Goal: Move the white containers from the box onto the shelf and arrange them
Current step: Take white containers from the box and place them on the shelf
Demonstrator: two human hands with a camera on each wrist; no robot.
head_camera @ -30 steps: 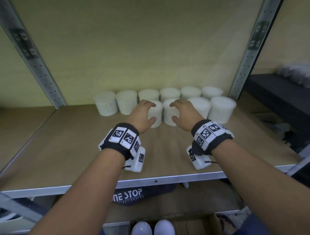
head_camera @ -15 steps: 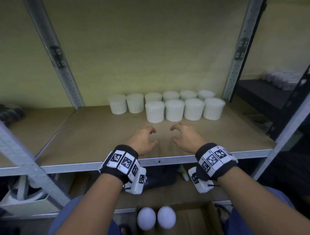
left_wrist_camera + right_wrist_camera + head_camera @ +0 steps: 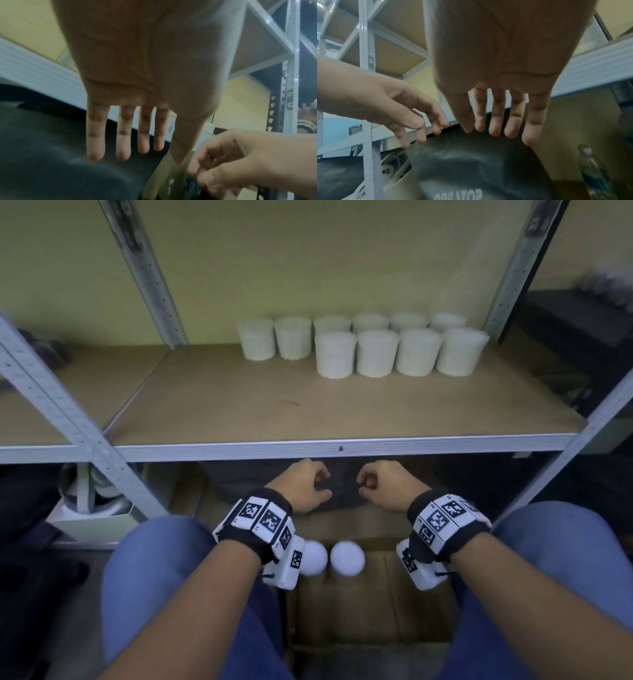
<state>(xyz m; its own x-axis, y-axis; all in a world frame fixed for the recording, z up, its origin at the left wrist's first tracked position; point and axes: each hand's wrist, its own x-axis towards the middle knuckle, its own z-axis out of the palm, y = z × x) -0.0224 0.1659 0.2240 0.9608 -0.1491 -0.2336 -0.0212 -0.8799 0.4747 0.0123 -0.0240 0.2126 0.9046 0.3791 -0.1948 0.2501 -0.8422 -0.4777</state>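
Several white lidded containers (image 3: 376,352) stand in two rows at the back right of the wooden shelf (image 3: 257,405). Two more white containers (image 3: 347,558) sit upright in the cardboard box (image 3: 394,604) on the floor between my knees. My left hand (image 3: 313,486) and right hand (image 3: 373,484) hang side by side just below the shelf's front edge and above the box. Both hold nothing. In the wrist views the fingers of the left hand (image 3: 144,146) and the right hand (image 3: 496,128) hang loosely downward.
A dark bag (image 3: 471,169) printed "ONE STOP" lies under the shelf, behind the box. Grey metal uprights (image 3: 147,275) frame the bay, and a slanted post (image 3: 68,419) crosses at left. A white tub (image 3: 92,508) sits low left. A bottle (image 3: 594,169) lies at right.
Both hands let go of the two front-row containers, drew back off the shelf and dropped below its front edge. The head view pulled back and tilted down toward the box.
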